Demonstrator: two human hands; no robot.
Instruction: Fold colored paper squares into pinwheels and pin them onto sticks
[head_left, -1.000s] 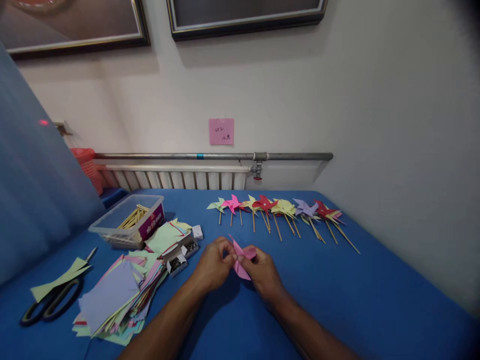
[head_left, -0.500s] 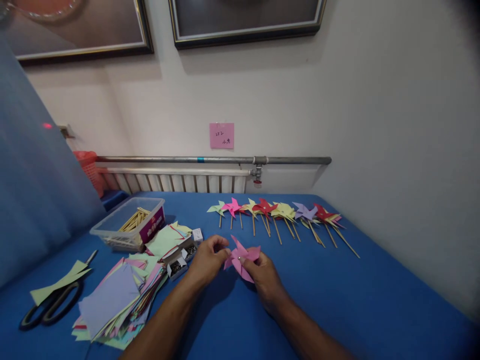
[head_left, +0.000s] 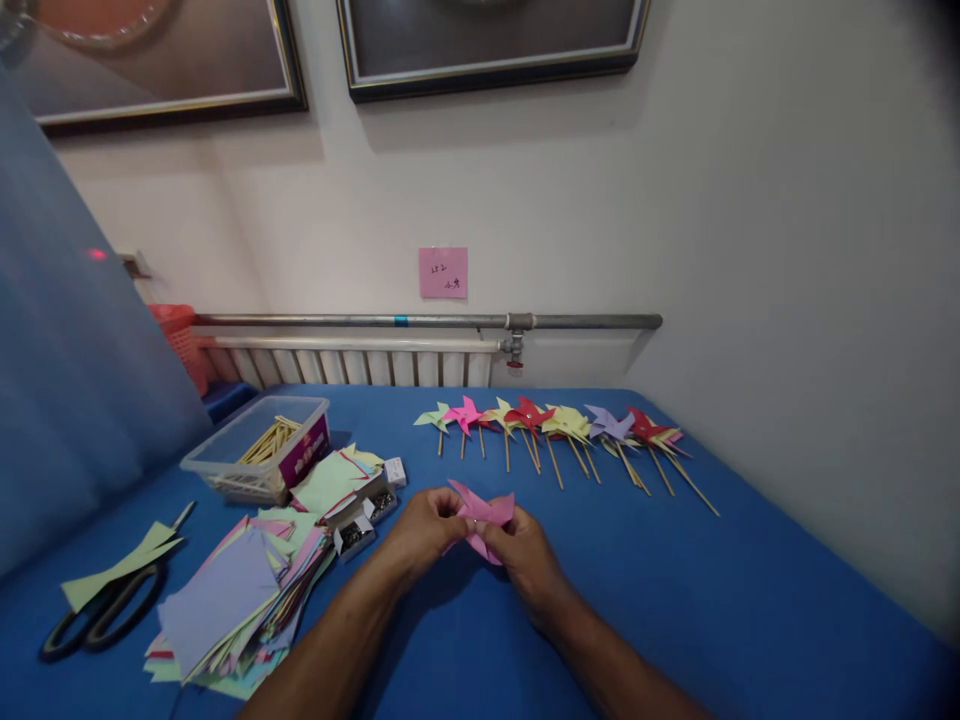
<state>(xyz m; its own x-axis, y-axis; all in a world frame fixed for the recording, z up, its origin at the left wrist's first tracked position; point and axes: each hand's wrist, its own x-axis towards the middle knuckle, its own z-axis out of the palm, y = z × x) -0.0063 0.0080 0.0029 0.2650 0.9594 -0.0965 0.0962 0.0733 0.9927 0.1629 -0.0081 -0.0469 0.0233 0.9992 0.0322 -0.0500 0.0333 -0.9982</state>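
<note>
A pink paper pinwheel (head_left: 491, 512) is held between my two hands above the blue table cover, with a small metal pin at its centre. My left hand (head_left: 429, 530) pinches its left side, thumb close to the pin. On the right side my right hand (head_left: 525, 555) grips it, thumb pressed on the front near the centre. The fingers behind the paper are hidden. No stick shows on this pinwheel. To the left of my left hand lie small open boxes of metal pins (head_left: 354, 535) and a stack of coloured paper sheets (head_left: 225, 600).
A clear plastic box (head_left: 202, 462) of wooden sticks (head_left: 270, 440) stands at the back left. Black-handled scissors (head_left: 124, 610) lie at far left under a green paper strip (head_left: 120, 565). Finished pinwheels on sticks, including a red one (head_left: 529, 415), line the back right. A radiator (head_left: 360, 365) runs behind.
My left hand has moved right, and its thumb now presses close to the pinwheel's centre. The pinwheel has tilted and shifted slightly in my hands.
</note>
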